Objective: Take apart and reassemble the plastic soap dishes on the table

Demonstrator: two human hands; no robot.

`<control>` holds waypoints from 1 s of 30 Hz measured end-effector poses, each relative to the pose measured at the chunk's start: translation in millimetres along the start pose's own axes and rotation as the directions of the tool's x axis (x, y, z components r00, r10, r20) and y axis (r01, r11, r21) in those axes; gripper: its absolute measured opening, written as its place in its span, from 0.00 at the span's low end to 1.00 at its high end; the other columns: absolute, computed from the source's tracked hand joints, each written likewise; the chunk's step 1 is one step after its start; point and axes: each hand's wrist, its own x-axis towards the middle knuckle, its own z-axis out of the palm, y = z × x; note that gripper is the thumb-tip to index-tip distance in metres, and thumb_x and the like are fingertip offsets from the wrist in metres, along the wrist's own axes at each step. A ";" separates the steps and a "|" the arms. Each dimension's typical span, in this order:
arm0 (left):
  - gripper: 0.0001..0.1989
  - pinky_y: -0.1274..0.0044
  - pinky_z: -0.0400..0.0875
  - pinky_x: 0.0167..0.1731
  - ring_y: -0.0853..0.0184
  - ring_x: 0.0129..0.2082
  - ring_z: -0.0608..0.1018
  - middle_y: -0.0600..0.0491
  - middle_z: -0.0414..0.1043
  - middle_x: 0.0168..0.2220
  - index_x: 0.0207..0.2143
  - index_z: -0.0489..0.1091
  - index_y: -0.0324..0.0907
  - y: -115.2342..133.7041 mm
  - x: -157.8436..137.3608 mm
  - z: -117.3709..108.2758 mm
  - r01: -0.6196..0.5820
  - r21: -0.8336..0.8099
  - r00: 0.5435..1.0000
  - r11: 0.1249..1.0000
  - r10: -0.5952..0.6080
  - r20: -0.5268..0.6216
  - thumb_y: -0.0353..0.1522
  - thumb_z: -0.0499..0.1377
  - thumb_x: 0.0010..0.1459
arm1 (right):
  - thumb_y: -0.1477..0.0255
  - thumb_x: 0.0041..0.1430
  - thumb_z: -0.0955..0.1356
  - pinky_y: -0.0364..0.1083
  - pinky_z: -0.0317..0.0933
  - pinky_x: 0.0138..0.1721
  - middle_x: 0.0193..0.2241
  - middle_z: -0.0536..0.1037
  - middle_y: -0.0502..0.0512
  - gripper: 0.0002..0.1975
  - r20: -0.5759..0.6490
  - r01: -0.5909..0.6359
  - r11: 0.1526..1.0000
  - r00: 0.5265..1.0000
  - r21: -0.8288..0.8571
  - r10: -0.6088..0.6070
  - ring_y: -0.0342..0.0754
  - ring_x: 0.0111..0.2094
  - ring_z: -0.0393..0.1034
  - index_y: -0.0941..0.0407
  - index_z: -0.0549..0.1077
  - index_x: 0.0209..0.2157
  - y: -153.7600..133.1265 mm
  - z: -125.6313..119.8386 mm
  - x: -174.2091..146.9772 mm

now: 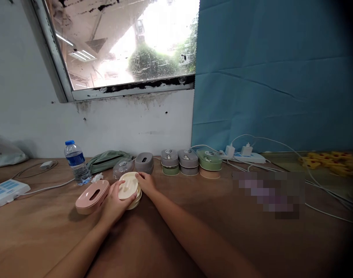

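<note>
Cream oval stack (pixel 128 186) — rounded layers, slightly askew — between left hand (pixel 114 199) and right hand (pixel 146 183)

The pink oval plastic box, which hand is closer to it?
Left. The left hand is close beside the pink oval plastic box; the right hand is farther off, across the cream rounded plastic piece.

From my screen I can read no words clearly. The white bag (pixel 9 155) carries small dark print, the bottle (pixel 83 176) a blue label (pixel 75 159), the green lid (pixel 213 163) a round mark; everything stays illegible to me.
</note>
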 end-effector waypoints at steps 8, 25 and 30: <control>0.33 0.68 0.56 0.54 0.57 0.54 0.61 0.48 0.53 0.52 0.45 0.58 0.46 1.9 -0.6 8.6 -0.068 0.106 0.994 0.992 0.076 -0.078 0.47 0.61 0.35 | 0.67 0.59 0.61 0.49 0.63 0.41 0.38 0.74 0.54 0.12 0.089 0.053 0.999 0.995 -0.010 -0.052 0.47 0.38 0.69 0.59 0.71 0.38 10.0 -4.0 3.3; 0.24 0.68 0.59 0.51 0.57 0.53 0.63 0.48 0.58 0.50 0.40 0.62 0.43 -11.1 4.3 -10.3 -0.201 0.219 0.979 0.955 0.193 0.060 0.44 0.58 0.42 | 0.66 0.56 0.60 0.52 0.48 0.53 0.49 0.67 0.65 0.22 -0.032 0.046 0.999 0.998 -0.007 -0.046 0.55 0.52 0.58 0.62 0.62 0.51 -0.6 -7.6 -39.2; 0.24 0.69 0.61 0.50 0.57 0.52 0.64 0.48 0.58 0.50 0.41 0.62 0.42 -11.9 4.0 -9.1 -0.205 0.228 0.979 0.952 0.198 0.055 0.45 0.57 0.43 | 0.64 0.61 0.54 0.48 0.54 0.49 0.45 0.71 0.60 0.21 -0.071 0.098 0.995 0.993 -0.001 -0.098 0.51 0.49 0.62 0.60 0.61 0.51 3.2 9.4 -52.2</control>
